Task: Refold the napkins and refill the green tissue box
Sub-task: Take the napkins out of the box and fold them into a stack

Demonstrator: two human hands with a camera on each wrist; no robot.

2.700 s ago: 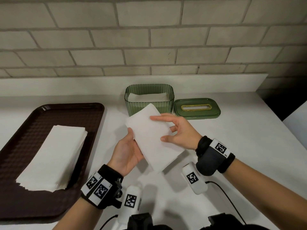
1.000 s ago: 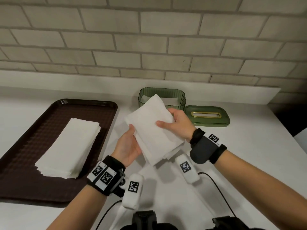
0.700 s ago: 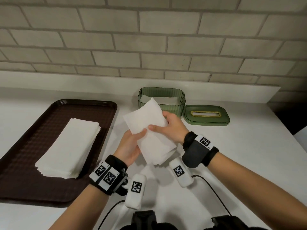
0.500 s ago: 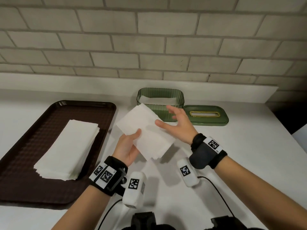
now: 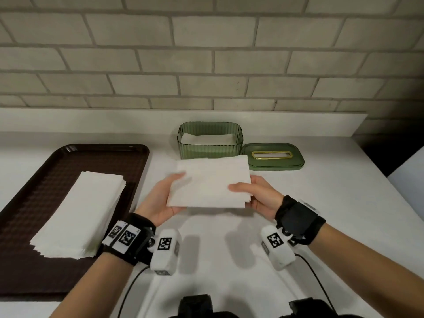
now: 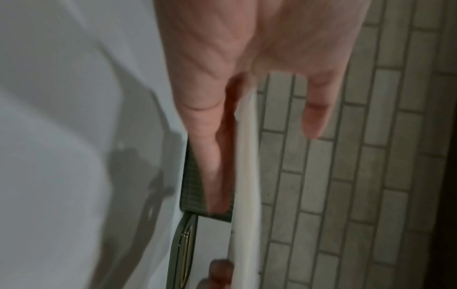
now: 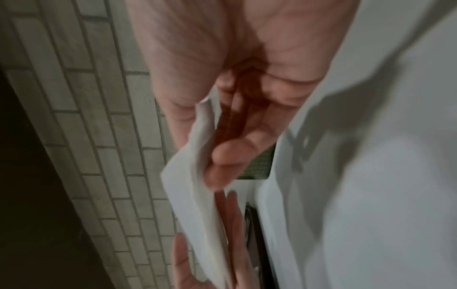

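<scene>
The folded napkin stack (image 5: 210, 182) is in the air above the tabletop (image 5: 321, 203), just in front of the green tissue box (image 5: 210, 143), flat and level. You hold it from both short ends: your left hand (image 5: 160, 200) has the thumb on top and the fingers under the left edge, and your right hand (image 5: 257, 196) pinches the right edge in the same way. This stack looks very light, soft and limp, so I think it can sag in the middle or the sheets can slide apart; the right edge already looks a little uneven. Better to keep the hold at the ends and to press gently only. The box is open and has some white paper inside. Its lid (image 5: 273, 157) lies beside it on the right. On the left, the brown tray (image 5: 34, 180) carries another napkin pile (image 5: 80, 214).
</scene>
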